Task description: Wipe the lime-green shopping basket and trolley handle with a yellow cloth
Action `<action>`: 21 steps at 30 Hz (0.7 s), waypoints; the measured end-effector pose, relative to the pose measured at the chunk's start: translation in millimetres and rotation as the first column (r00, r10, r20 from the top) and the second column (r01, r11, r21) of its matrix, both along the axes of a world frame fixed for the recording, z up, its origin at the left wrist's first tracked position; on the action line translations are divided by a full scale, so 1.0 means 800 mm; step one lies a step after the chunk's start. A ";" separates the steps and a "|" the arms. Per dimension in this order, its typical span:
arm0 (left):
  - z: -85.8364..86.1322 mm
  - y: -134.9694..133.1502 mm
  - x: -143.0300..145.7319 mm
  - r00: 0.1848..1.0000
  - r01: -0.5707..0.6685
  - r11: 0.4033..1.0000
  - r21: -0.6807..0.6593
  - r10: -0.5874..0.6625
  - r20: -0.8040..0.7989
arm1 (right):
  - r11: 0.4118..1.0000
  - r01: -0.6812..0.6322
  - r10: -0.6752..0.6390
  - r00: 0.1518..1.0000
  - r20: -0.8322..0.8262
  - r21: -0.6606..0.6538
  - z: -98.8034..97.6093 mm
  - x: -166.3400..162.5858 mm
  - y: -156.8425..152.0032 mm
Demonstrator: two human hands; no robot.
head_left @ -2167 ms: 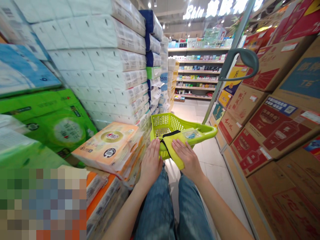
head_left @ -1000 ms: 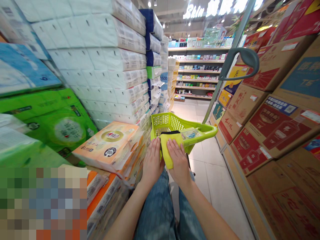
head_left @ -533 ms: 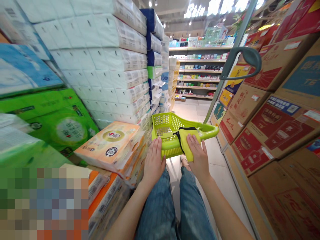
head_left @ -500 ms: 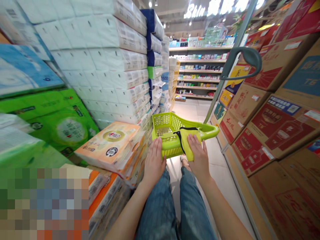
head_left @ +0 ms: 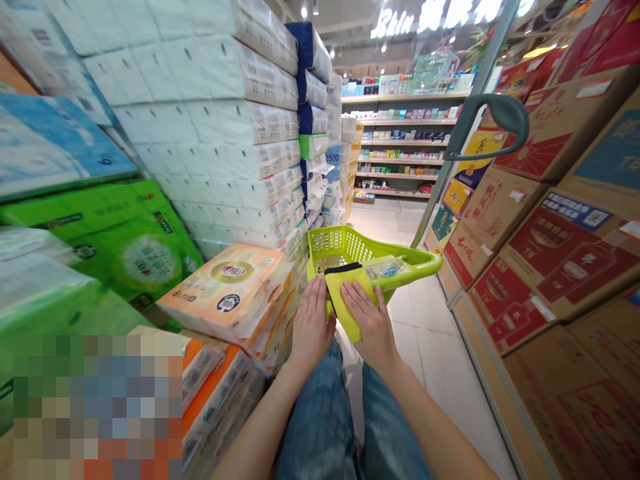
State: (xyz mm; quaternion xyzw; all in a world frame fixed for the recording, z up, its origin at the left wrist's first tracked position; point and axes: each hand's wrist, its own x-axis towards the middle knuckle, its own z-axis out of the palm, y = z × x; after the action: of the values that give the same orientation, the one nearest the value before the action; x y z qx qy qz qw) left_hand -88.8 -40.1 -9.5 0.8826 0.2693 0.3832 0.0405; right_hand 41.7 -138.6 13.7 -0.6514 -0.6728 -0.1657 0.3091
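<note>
A lime-green plastic shopping basket point(head_left: 353, 243) with perforated sides is in front of my knees, its long tapered end pointing right. My left hand point(head_left: 311, 323) holds the near left part of its rim, fingers over the edge and thumb to the right. Under my right hand point(head_left: 369, 323) is a yellow cloth point(head_left: 345, 283) with a black edge, draped over the near rim. My fingers lie across the cloth and press it against the basket; the thumb side is partly hidden. Right of the cloth, a clear label point(head_left: 387, 268) shows on the rim.
Stacked white tissue packs point(head_left: 200, 120) rise on the left, with an orange tissue pack point(head_left: 227, 283) close to my left arm. Cardboard cartons point(head_left: 545, 253) line the right side. A grey handle point(head_left: 493, 127) on a metal pole stands at the right. Shelves point(head_left: 400, 143) fill the back.
My right hand has slid left along the basket rim with the yellow cloth, uncovering the clear label. The left hand stays at the rim.
</note>
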 end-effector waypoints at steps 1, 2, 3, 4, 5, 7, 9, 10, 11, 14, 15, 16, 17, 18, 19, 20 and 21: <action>0.002 -0.001 0.001 1.000 0.000 1.000 -0.005 0.000 0.005 | 1.000 0.020 -0.020 1.000 0.010 0.010 0.001 0.010 -0.004; 0.003 -0.001 0.001 1.000 -0.003 1.000 -0.009 0.003 0.008 | 0.999 0.049 -0.049 0.999 0.016 0.024 0.001 0.021 -0.008; 0.004 -0.002 0.002 1.000 -0.007 1.000 -0.011 0.007 0.010 | 0.995 0.088 -0.088 0.996 0.014 0.040 0.002 0.031 -0.011; 0.005 -0.002 0.002 1.000 -0.011 1.000 -0.013 0.011 0.009 | 0.989 0.134 -0.135 0.991 0.001 0.056 0.002 0.040 -0.014; 0.005 -0.002 0.002 1.000 -0.014 1.000 -0.015 0.014 0.008 | 0.980 0.186 -0.185 0.982 -0.023 0.068 0.001 0.048 -0.016; 0.005 -0.002 0.002 1.000 -0.017 1.000 -0.017 0.018 0.005 | 0.957 0.278 -0.271 0.959 -0.088 0.081 0.001 0.057 -0.016; 0.005 -0.002 0.002 1.000 -0.015 1.000 -0.016 0.015 0.006 | 0.943 0.321 -0.307 0.941 -0.145 0.084 0.000 0.052 -0.011; 0.005 -0.001 0.002 1.000 -0.012 1.000 -0.015 0.012 0.009 | 0.945 0.318 -0.302 0.939 -0.162 0.082 0.000 0.044 -0.008; 0.004 -0.001 0.002 1.000 -0.009 1.000 -0.015 0.009 0.013 | 0.951 0.299 -0.282 0.944 -0.171 0.078 0.000 0.034 -0.003; 0.000 0.000 0.001 1.000 0.001 1.000 -0.017 -0.001 0.024 | 0.985 0.167 -0.160 0.974 -0.160 0.034 0.001 -0.007 0.011; -0.002 0.000 0.001 1.000 0.003 1.000 -0.014 -0.002 0.030 | 0.992 0.122 -0.118 0.982 -0.150 0.017 0.001 -0.019 0.016; -0.004 0.000 0.000 0.999 0.003 1.000 -0.009 -0.002 0.036 | 0.996 0.086 -0.085 0.987 -0.140 0.006 0.001 -0.029 0.019; -0.005 0.001 0.000 0.999 0.001 1.000 -0.001 -0.001 0.042 | 0.998 0.061 -0.060 0.990 -0.129 -0.001 0.001 -0.035 0.020; -0.006 0.001 0.000 0.999 0.000 1.000 0.006 0.000 0.046 | 0.999 0.043 -0.043 0.992 -0.117 -0.004 0.002 -0.037 0.020; -0.007 0.001 0.000 0.999 0.000 1.000 0.009 -0.001 0.043 | 0.999 0.031 -0.031 0.994 -0.102 -0.007 0.003 -0.035 0.019; -0.006 0.001 0.000 0.999 0.002 1.000 0.006 -0.002 0.036 | 1.000 0.021 -0.022 0.996 -0.084 -0.009 0.004 -0.030 0.015; -0.005 0.001 0.001 1.000 0.003 1.000 0.002 -0.003 0.028 | 1.000 0.015 -0.015 0.998 -0.064 -0.010 0.005 -0.021 0.011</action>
State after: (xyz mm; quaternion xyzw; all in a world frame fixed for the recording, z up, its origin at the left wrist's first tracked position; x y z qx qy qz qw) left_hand -88.2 -39.5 -13.3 0.8776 0.2670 0.3956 0.0443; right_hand 25.0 -130.1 17.4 -0.6629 -0.6584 -0.1438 0.3261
